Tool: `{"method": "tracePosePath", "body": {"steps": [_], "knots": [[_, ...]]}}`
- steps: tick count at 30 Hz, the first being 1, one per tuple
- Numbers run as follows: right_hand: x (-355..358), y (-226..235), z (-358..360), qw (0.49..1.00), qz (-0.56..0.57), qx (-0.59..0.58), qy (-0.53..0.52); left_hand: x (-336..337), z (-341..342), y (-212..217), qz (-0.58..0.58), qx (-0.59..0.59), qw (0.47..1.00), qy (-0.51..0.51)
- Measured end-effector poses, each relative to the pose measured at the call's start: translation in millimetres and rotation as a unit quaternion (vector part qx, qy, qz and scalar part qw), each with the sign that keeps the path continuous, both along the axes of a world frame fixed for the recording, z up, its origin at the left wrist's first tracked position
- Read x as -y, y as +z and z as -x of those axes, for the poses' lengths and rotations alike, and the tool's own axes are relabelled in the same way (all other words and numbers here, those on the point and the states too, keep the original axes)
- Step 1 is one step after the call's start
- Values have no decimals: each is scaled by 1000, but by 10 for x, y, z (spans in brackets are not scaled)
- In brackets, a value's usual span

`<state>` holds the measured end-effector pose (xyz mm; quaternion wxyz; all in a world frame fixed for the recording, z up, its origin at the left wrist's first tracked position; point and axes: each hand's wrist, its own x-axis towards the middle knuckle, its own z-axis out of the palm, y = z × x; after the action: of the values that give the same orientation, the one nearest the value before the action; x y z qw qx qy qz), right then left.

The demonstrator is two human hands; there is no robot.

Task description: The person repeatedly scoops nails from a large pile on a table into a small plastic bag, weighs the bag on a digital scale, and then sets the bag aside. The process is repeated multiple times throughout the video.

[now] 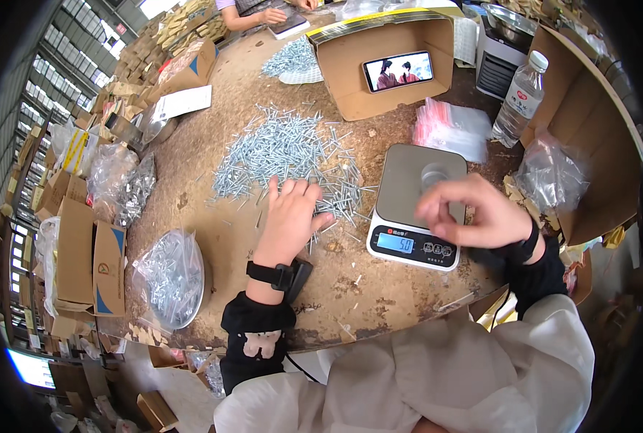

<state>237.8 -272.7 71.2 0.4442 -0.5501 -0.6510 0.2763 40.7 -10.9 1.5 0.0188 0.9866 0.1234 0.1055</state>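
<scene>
A loose heap of silvery screws or nails [285,151] spreads over the worn table. My left hand [289,220] lies palm down at the heap's near edge, fingers apart, fingertips touching the pieces. To the right stands a white digital scale [415,249] with a grey weighing plate [401,180] and a lit display. My right hand [473,209] hovers over the plate, fingers curled toward the thumb; whatever they may hold does not show. Close beyond its fingers, a small round, blurred object [433,173] appears on the plate.
A bowl lined with clear plastic [168,281] holds more metal pieces at left. Behind the heap, a phone [398,71] leans inside an open carton [350,97]. Plastic bags [451,130], a water bottle [521,101] and a tall carton edge the right. A person's hand [271,16] shows across the table.
</scene>
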Motion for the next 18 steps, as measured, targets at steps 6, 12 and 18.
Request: {"method": "tracePosePath", "body": {"steps": [6, 12, 18], "knots": [[-152, 149, -315, 978, -54, 188, -79, 51, 18, -3, -37, -4, 999, -3], [-16, 6, -448, 973, -111, 118, -166, 110, -36, 36, -54, 0, 998, -25], [-25, -76, -416, 970, -126, 138, -158, 111, -93, 48, -36, -30, 998, -29]]}}
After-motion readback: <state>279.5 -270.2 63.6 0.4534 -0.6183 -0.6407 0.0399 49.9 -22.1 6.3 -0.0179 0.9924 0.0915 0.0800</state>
